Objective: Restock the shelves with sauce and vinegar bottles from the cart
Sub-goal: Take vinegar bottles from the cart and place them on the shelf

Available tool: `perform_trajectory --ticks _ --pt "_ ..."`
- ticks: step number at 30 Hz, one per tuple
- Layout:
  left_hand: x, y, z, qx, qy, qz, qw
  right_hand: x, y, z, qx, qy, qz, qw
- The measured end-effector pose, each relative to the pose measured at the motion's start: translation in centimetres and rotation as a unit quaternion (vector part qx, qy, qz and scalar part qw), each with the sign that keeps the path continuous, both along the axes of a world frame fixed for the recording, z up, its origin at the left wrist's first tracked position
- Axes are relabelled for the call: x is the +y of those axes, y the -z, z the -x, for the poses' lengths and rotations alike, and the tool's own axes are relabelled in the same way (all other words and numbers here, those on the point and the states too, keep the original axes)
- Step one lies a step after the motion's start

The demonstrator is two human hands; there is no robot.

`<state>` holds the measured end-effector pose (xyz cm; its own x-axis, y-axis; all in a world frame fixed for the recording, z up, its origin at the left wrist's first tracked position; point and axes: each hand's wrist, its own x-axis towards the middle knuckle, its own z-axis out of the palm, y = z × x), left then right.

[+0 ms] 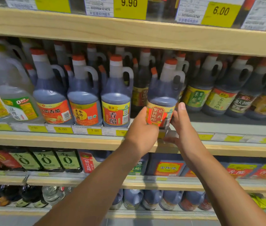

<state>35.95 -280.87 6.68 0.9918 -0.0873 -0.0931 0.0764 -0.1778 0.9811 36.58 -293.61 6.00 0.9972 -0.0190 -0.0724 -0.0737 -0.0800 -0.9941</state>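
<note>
A dark vinegar bottle (163,97) with a red cap, a side handle and a red-and-gold label stands tilted at the front of the middle shelf (227,128). My left hand (143,126) grips its lower left side. My right hand (182,124) presses its lower right side, fingers pointing up. The bottle sits in a gap between a yellow-and-red labelled bottle (116,95) on the left and a green-labelled bottle (199,88) on the right. The cart is out of view.
Rows of similar handled bottles fill the middle shelf on both sides. The wooden upper shelf (129,30) with yellow price tags hangs close above the bottle caps. Lower shelves (80,178) hold more bottles and jugs.
</note>
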Motion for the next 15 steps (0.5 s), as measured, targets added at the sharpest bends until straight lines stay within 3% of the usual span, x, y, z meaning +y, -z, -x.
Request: perform_trajectory --ticks 15 --pt "1.4 0.9 1.9 -0.025 -0.065 0.042 0.997 2.9 0.7 -0.9 -0.02 -0.046 0.026 0.998"
